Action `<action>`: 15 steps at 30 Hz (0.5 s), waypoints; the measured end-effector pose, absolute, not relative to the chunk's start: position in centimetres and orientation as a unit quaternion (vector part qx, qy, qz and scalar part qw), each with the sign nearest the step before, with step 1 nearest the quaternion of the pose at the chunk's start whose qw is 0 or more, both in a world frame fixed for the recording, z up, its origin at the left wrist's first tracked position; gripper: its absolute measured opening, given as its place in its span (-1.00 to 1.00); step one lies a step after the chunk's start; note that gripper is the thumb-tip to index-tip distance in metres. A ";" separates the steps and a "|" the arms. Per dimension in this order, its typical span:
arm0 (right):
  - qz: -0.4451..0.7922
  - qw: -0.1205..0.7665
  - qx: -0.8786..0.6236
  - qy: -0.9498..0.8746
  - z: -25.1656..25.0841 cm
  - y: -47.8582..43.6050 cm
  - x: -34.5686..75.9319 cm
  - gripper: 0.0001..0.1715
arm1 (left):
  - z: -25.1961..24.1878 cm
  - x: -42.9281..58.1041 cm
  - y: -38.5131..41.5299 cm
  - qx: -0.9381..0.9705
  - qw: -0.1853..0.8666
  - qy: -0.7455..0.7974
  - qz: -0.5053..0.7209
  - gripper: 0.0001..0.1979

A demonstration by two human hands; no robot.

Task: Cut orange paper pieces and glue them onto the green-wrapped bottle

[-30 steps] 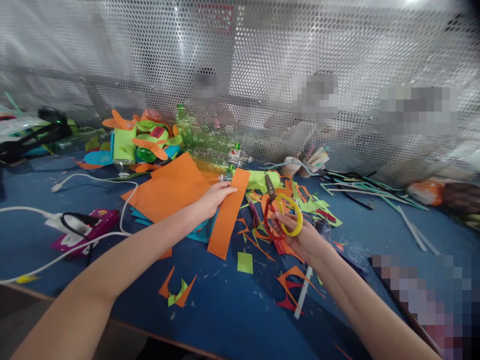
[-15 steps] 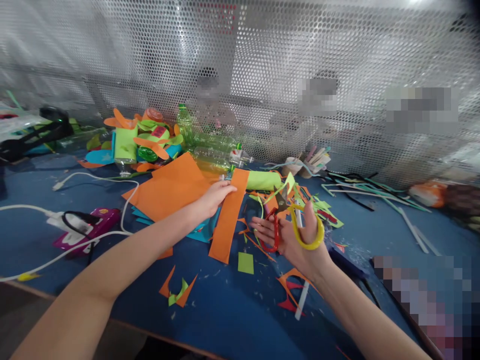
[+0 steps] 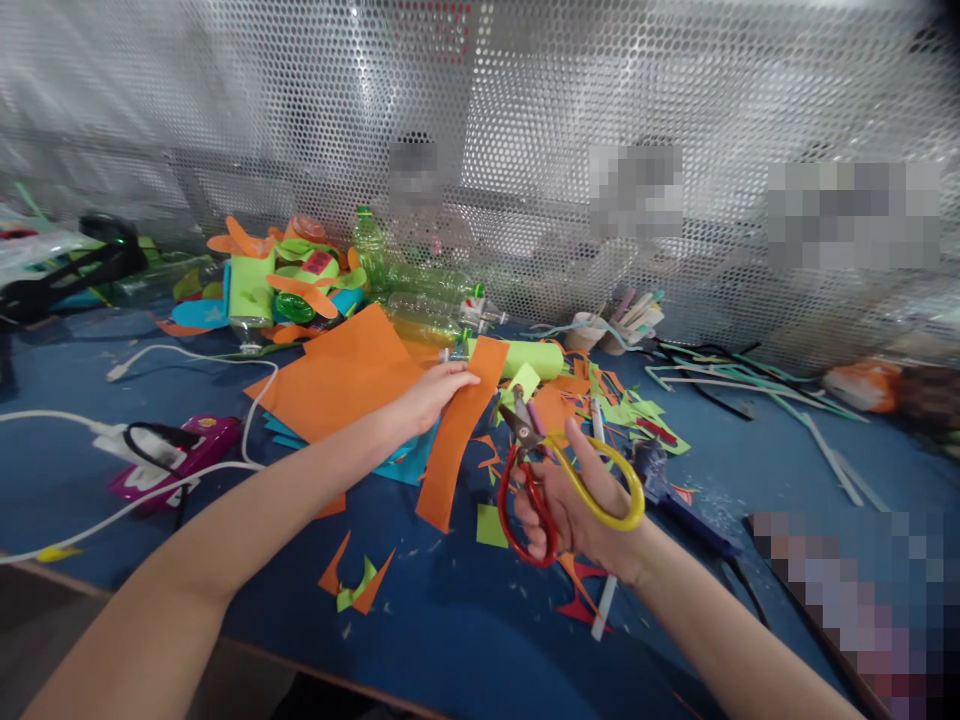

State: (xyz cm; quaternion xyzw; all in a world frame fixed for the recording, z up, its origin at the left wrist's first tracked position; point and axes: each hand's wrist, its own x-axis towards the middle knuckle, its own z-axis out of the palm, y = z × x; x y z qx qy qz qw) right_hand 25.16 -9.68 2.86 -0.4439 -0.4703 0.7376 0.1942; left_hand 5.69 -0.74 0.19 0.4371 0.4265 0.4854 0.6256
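My left hand pinches the upper edge of a long orange paper strip that hangs down over the blue table. In my right hand is a pair of scissors with one red and one yellow handle loop. My fingers are through the loops, and the blades point up and left toward the strip. The blade tips sit a little to the right of the strip, apart from it.
A large orange sheet lies left of the strip. Paper scraps, plastic bottles, a green roll, a cup of sticks and straws lie behind. A purple glue gun with white cables sits left. A perforated metal screen backs the table.
My right hand turned the scissors round, slid its fingers into the loops and drew them nearer to me, blades now aimed at the strip. My left hand kept holding the strip.
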 end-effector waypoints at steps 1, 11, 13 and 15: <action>0.770 0.178 -0.437 -0.430 2.7 -9.7 25.2 -0.14 | 0.3 5.8 -0.8 0.438 0.625 0.424 0.487 -0.91; 0.834 0.092 -0.413 -0.355 2.2 -9.8 25.2 -0.21 | 1.6 5.8 -1.5 0.532 0.546 0.459 0.457 -0.84; 0.832 0.087 -0.411 -0.362 2.3 -9.9 25.1 -0.21 | 1.6 5.6 -1.5 0.543 0.528 0.475 0.449 -0.85; 0.834 0.086 -0.405 -0.364 2.4 -10.0 25.1 -0.21 | 1.5 5.6 -1.4 0.550 0.516 0.486 0.441 -0.86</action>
